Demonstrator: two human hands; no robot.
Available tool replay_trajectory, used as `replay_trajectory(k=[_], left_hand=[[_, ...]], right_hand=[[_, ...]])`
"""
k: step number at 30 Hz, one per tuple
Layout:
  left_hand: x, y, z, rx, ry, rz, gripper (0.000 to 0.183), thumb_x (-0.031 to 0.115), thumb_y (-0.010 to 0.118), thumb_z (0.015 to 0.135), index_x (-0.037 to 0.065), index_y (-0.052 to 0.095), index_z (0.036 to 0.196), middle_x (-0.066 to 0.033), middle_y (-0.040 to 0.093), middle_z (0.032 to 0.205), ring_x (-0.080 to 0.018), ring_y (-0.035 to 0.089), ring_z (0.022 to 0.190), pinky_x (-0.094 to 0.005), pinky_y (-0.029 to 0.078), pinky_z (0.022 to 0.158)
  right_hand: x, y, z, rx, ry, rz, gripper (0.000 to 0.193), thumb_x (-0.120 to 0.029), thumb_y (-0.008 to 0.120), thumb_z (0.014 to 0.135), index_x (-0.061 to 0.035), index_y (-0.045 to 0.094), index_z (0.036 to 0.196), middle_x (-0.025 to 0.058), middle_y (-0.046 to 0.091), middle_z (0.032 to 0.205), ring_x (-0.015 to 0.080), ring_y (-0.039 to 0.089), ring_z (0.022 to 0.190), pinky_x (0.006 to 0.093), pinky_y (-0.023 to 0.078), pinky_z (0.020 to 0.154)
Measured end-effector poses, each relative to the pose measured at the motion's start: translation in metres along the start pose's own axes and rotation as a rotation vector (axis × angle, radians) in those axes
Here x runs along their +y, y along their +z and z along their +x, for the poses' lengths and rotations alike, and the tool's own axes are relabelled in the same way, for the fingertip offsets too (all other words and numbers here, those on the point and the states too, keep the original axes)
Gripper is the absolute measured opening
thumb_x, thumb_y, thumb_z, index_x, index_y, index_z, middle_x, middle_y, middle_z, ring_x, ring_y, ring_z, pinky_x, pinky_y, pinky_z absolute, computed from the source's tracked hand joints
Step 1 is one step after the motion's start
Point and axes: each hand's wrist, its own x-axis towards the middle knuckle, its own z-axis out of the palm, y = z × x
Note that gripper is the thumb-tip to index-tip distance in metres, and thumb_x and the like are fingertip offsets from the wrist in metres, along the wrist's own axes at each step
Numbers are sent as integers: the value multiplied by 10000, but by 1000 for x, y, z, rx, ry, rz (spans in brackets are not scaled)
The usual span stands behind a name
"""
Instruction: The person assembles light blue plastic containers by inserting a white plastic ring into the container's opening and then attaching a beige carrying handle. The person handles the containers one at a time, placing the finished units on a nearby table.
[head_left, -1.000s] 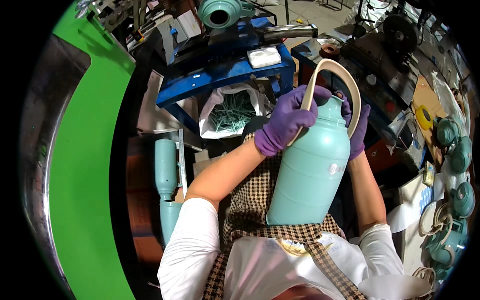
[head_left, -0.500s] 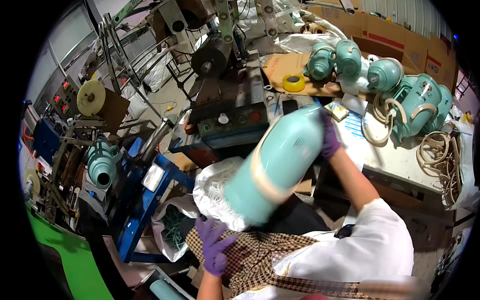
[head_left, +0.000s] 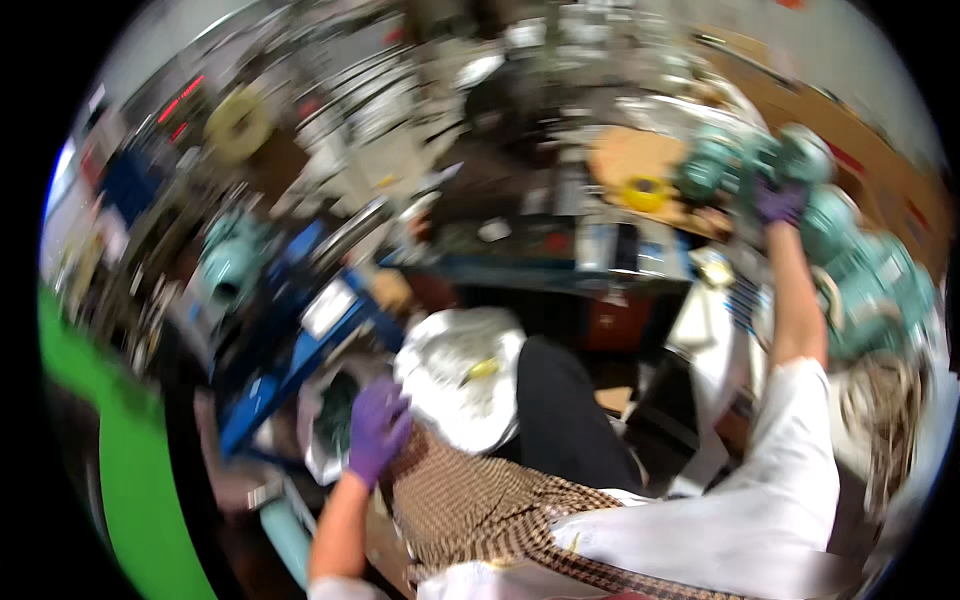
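Observation:
The view is smeared by motion. My right hand, in a purple glove, reaches out to the far right, among the teal thermos jugs on the table. It touches or overlaps one of them; the blur hides whether its fingers are closed round it. Several more teal jugs stand to the right of my forearm. My left hand, also purple-gloved, hangs with loosely bent fingers and nothing in it. It is beside a white sack of small pale pieces and above a sack with dark green contents.
A dark machine stands ahead, with a yellow tape roll and a phone-like dark object to its right. On the left is a blue frame near another teal jug. Pale straps lie at far right.
The teal jug that my right hand held over my lap is gone from there; that hand has moved far right to the jugs. My left hand has moved up and left, and the view has shifted.

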Motion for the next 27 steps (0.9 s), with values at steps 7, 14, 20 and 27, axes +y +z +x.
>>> replay_trajectory(k=[7, 14, 20, 27], left_hand=[[-119, -138, 25, 121, -272, 1045, 927, 338, 814, 713, 130, 394, 1514, -173, 372, 1568, -399, 338, 1454, -579, 262, 1185], [-222, -217, 107, -40, -313, 1398, 753, 234, 702, 840, 514, 406, 1474, -137, 326, 1601, -467, 391, 1377, -628, 428, 1034], [-150, -204, 85, 62, -389, 1142, 672, 75, 698, 801, 380, 557, 1383, -164, 441, 1530, -509, 426, 1362, -546, 536, 964], [63, -211, -48, 875, -600, -121, 800, 15, 756, 719, -12, 449, 1458, -202, 553, 1375, -325, 610, 1233, -415, 517, 1039]], right_hand=[[-53, -11, -155, -263, -164, 821, 521, -281, 582, 1028, 8, 484, 1450, 194, 564, 1424, 331, 521, 1322, 418, 378, 1129], [-39, 15, -270, -328, -203, 724, 427, -183, 650, 962, -21, 592, 1353, 155, 591, 1386, 323, 548, 1284, 404, 397, 1119], [-38, 7, -267, -523, -360, 490, 459, -229, 543, 998, -4, 542, 1399, 197, 574, 1387, 357, 487, 1343, 434, 337, 1152], [-50, -6, -279, -473, -380, 508, 539, -202, 654, 905, -60, 528, 1409, 201, 532, 1415, 381, 466, 1340, 458, 320, 1154]])
